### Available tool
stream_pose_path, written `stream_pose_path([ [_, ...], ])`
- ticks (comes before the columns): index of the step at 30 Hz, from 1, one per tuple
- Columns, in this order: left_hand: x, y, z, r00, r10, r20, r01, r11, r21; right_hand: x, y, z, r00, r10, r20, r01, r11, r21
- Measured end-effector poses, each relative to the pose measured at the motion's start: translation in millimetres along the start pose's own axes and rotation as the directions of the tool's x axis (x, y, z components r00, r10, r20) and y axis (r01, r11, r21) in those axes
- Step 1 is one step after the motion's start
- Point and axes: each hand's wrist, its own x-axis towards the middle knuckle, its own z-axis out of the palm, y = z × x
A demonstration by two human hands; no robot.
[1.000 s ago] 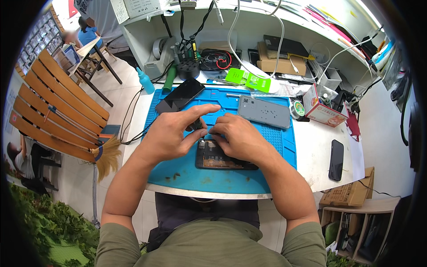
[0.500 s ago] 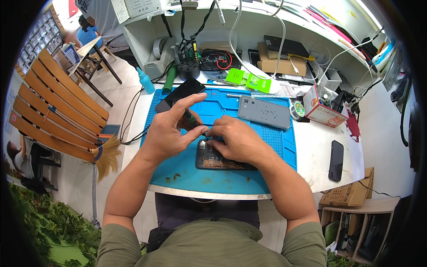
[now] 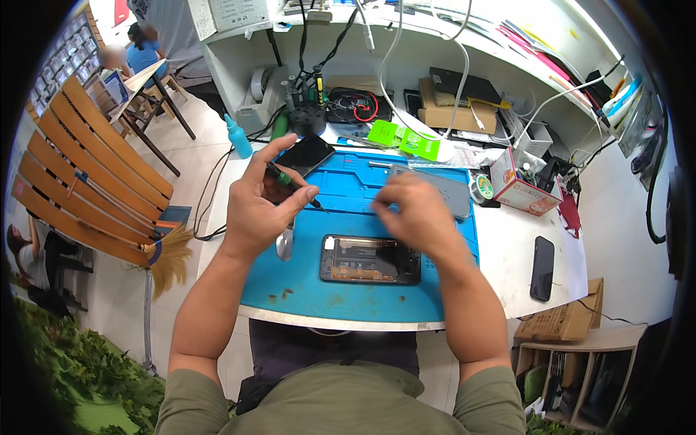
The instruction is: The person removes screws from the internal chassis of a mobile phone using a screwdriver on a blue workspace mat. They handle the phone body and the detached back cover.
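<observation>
Itemised: our left hand (image 3: 255, 212) gripped a green-handled black screwdriver (image 3: 290, 183); our right hand (image 3: 415, 214), blurred, grip indeterminate, hovered over the opened black rectangular phone (image 3: 370, 259).

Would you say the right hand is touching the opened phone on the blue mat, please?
Apart. The head view shows the right hand raised above the opened phone, with blue mat visible between them.

The work mat (image 3: 348, 290) looks like matt blue rubber, stained in spots near its front edge, and the opened phone (image 3: 370, 259) on it shows dull metal and dark glossy parts. The screwdriver (image 3: 288, 183) in the left hand (image 3: 257, 206) has a dark and green plastic grip with a thin metal tip. The grey back cover (image 3: 435, 187) looks smooth and matt; the slatted chair (image 3: 80, 181) is varnished wood.
</observation>
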Motion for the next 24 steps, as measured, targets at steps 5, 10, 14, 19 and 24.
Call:
stream_pose_path([
  [5, 12.8, -9.7, -23.8, 0.984, -0.011, -0.180, -0.001, 0.998, -0.063, -5.3, 42.4, -56.9, 0.934, 0.342, -0.101, -0.357, 0.893, -0.275],
  [10, 25.9, -24.8, -48.5, 0.939, 0.029, -0.343, -0.073, 0.991, -0.114, -5.8, 47.0, -68.7, 0.870, 0.487, -0.068, -0.487, 0.834, -0.259],
  [14, 27.6, -33.3, -47.8, 0.935, -0.029, -0.354, -0.046, 0.979, -0.199, -7.3, 49.1, -68.1, 0.882, 0.461, -0.101, -0.470, 0.845, -0.255],
  [19, 17.5, -31.6, -12.3, 0.981, -0.138, -0.139, 0.111, 0.976, -0.187, -3.9, 32.8, -65.2, 0.952, 0.305, 0.036, -0.298, 0.946, -0.128],
  [24, 13.7, -37.4, 10.4, 0.990, -0.112, 0.087, 0.102, 0.989, 0.111, -14.3, -11.0, -45.6, 0.946, -0.110, 0.304, 0.107, 0.994, 0.026],
])
